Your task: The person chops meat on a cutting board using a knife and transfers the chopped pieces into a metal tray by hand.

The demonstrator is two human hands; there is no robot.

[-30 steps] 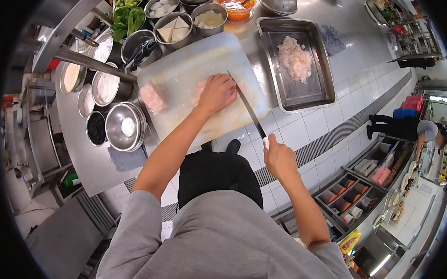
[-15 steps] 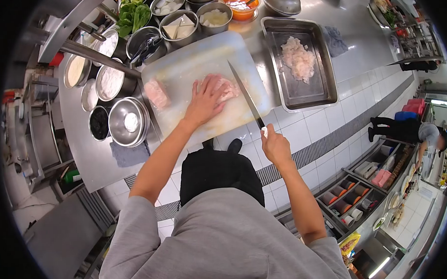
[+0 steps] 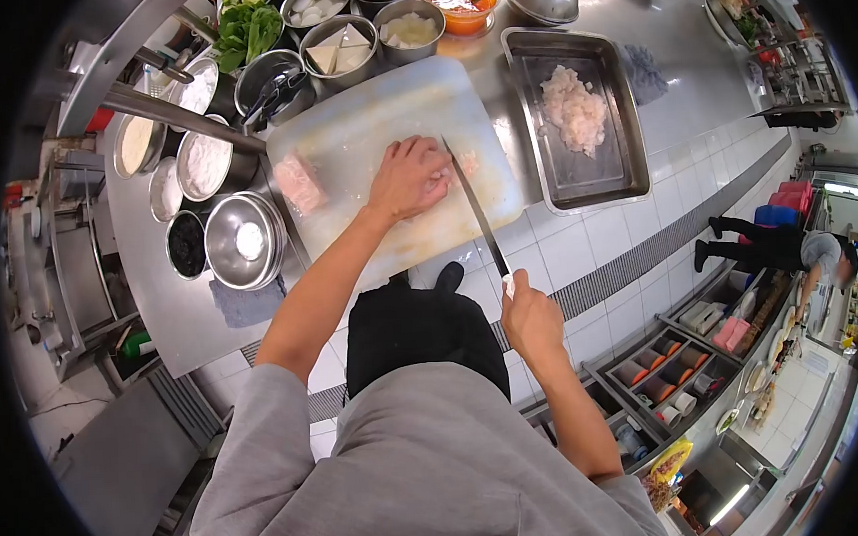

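My right hand (image 3: pixel 533 316) grips the handle of a long kitchen knife (image 3: pixel 474 208), its blade pointing away from me over the white cutting board (image 3: pixel 362 251). My left hand (image 3: pixel 407 179) rests on the board with curled fingers, closed over raw pale meat that it mostly hides. The blade lies just right of those fingertips. Thin pale meat pieces (image 3: pixel 470 163) show on the blade's right side. A pink block of raw meat (image 3: pixel 298 183) sits apart at the board's left. Right of the board, a metal tray (image 3: pixel 601 182) holds a heap of cut pale meat (image 3: pixel 573 110).
Metal bowls of white powder (image 3: pixel 206 167) and stacked steel bowls (image 3: pixel 246 241) stand left of the board. Behind it are a pot of tofu wedges (image 3: pixel 338 56), leafy greens (image 3: pixel 249 30) and a bowl of orange liquid (image 3: pixel 458 12). Another person (image 3: pixel 816 252) works at the far right.
My left hand has gone from spread flat over the meat to curled fingers, slightly nearer the blade. The knife tip sits slightly lower, and the meat is now more hidden.
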